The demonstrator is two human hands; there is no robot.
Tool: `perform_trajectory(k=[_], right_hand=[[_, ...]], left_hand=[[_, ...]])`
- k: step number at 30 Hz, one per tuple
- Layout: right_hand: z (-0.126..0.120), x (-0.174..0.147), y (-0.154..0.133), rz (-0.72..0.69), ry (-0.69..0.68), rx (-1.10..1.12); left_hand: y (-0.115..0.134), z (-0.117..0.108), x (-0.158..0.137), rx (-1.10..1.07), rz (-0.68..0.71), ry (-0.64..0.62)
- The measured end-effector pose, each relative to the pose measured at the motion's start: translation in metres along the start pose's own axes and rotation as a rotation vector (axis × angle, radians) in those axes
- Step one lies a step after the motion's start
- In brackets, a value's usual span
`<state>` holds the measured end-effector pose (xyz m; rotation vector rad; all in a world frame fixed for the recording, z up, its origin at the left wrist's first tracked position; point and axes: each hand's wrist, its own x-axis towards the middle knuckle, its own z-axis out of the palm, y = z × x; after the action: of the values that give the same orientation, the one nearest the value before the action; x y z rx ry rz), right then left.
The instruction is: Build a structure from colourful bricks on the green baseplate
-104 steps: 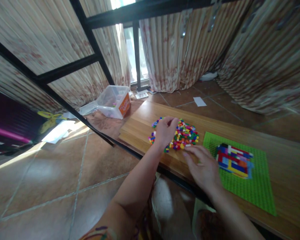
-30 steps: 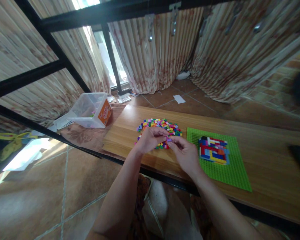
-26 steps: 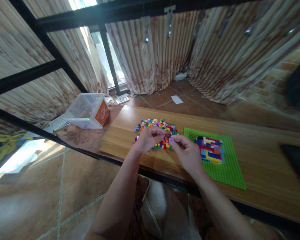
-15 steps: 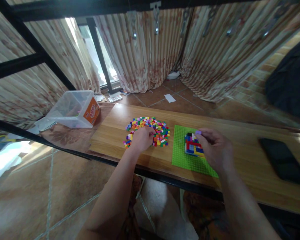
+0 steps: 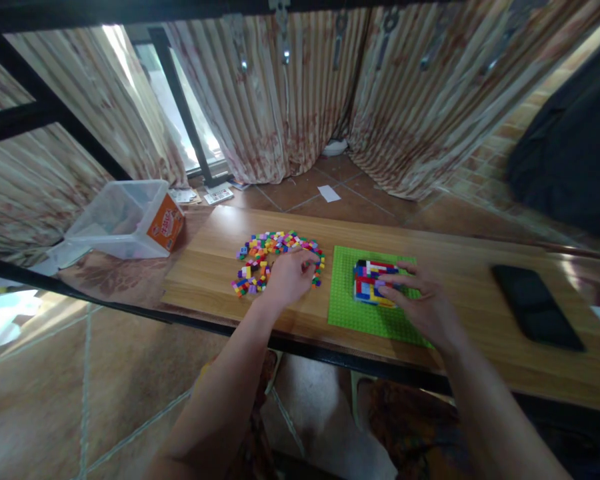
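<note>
My left hand (image 5: 289, 272) is over the right part of a pile of small coloured toy bricks (image 5: 260, 247), thumb and fingers drawn together; whatever is in them is too small to make out. To the right, a green studded baseplate (image 5: 344, 293) carries a multicoloured brick build (image 5: 366, 288) in red, blue, white, yellow and black. My right hand (image 5: 425, 297) reaches over the build's right side. A small purple brick (image 5: 380, 283) shows at its thumb tip, against the top of the build. The fingers partly cover the build's right end.
The wooden table (image 5: 220, 233) has a black phone (image 5: 535, 307) at its right. A clear plastic box (image 5: 115, 220) with an orange label stands beyond the left end. Black metal bars (image 5: 70, 127) cross the upper left, and metal clips (image 5: 286, 40) hang along the top.
My right hand has brought the purple brick down onto the build. My left hand has shifted to the right part of the pile, and the view has turned slightly right.
</note>
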<state>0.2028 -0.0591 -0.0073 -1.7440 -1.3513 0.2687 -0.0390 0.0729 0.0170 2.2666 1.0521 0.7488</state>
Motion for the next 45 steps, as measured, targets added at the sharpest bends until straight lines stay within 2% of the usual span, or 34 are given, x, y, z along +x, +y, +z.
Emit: perform_trajectory(k=[5, 10, 19, 23, 27, 42, 45], right_hand=[[0.004, -0.003, 0.006, 0.015, 0.013, 0.007], [0.004, -0.002, 0.011, 0.092, 0.010, 0.076], [0.001, 0.002, 0.005, 0.336, 0.086, 0.266], [0.013, 0.001, 0.005, 0.322, 0.129, 0.133], [0.017, 0.000, 0.001, 0.334, 0.090, 0.018], [0.017, -0.001, -0.014, 0.287, 0.018, -0.073], [0.015, -0.002, -0.012, 0.315, 0.017, -0.108]], left_hand=[[0.026, 0.032, -0.009, -0.129, 0.174, -0.098], [0.040, 0.053, -0.015, -0.091, 0.298, -0.109], [0.052, 0.066, -0.016, 0.012, 0.284, -0.090], [0.056, 0.071, -0.017, 0.036, 0.285, -0.082], [0.058, 0.074, -0.017, 0.065, 0.271, -0.067], [0.061, 0.074, -0.023, 0.097, 0.267, -0.107], [0.060, 0.073, -0.026, 0.087, 0.287, -0.095]])
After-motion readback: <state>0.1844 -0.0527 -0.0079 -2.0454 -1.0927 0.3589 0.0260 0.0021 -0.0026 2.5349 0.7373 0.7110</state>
